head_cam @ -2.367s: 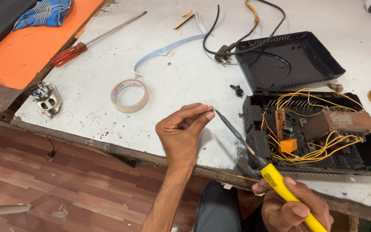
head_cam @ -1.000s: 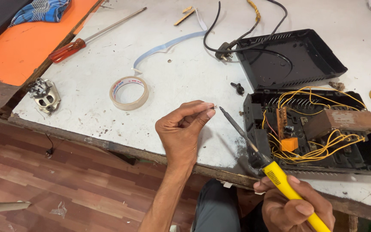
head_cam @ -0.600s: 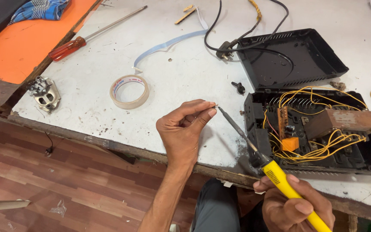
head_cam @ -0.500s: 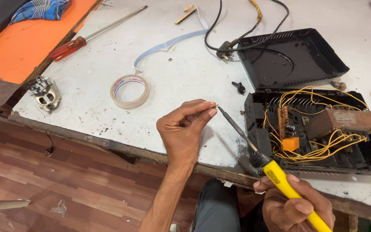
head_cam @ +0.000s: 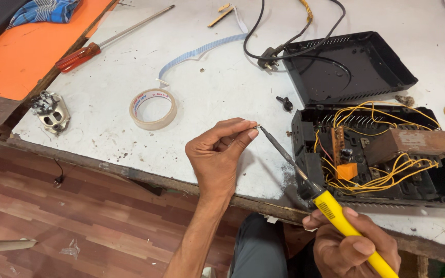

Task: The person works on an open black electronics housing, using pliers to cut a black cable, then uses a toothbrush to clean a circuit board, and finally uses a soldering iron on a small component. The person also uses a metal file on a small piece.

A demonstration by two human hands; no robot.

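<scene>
The left hand (head_cam: 217, 154) pinches what seems a tiny wire against the yellow soldering iron (head_cam: 315, 195) gripped by the right hand (head_cam: 348, 247).

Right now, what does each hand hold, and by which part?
The right hand holds a soldering iron by its yellow handle. The left hand pinches something tiny at its fingertips; what it is cannot be told.

Open worktop (head_cam: 222, 82) surface lies between the tape roll (head_cam: 153, 108) and the opened black device (head_cam: 372, 154) at the right front edge; passage there is narrowed by the left hand (head_cam: 217, 154) and the soldering iron (head_cam: 305, 177). Behind, the black lid (head_cam: 346, 67), plug cable (head_cam: 279, 49) and small black screw (head_cam: 285, 103) obstruct. The far left edge is bounded by the red-handled screwdriver (head_cam: 93, 49).
</scene>
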